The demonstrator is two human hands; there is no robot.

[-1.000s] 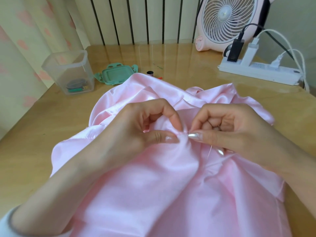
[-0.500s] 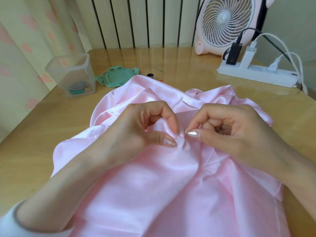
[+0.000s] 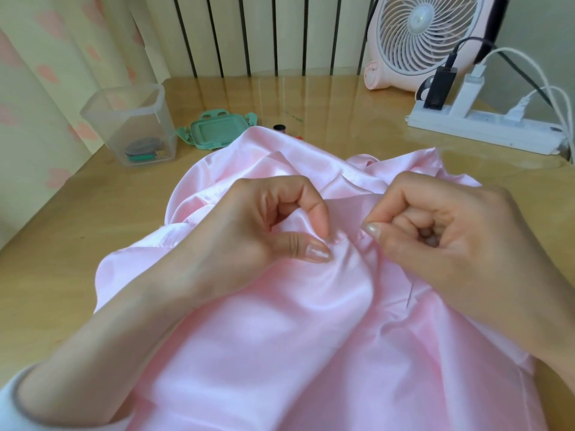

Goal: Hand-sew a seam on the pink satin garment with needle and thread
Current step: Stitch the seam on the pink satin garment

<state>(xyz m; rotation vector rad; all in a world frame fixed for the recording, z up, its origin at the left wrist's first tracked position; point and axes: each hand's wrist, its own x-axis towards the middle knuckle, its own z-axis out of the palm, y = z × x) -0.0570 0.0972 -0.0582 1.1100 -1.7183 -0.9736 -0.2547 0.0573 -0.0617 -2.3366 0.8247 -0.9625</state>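
Right hand (image 3: 441, 234) pulled away from left hand (image 3: 261, 231); gap opened. Left grip pinched satin (image 3: 280, 337) fold. Right grip clenched, contents untellable. Stitch likely drawn through.

This is a room in a home, seen at a glossy wooden table (image 3: 77, 244). Heart-print curtains (image 3: 46, 73) hang at 10 o'clock, a clear plastic tub (image 3: 130, 119) and a green lid (image 3: 214, 130) sit at 11, and a pink desk fan (image 3: 426, 35) stands by a white power strip (image 3: 485, 129) at 1 o'clock.
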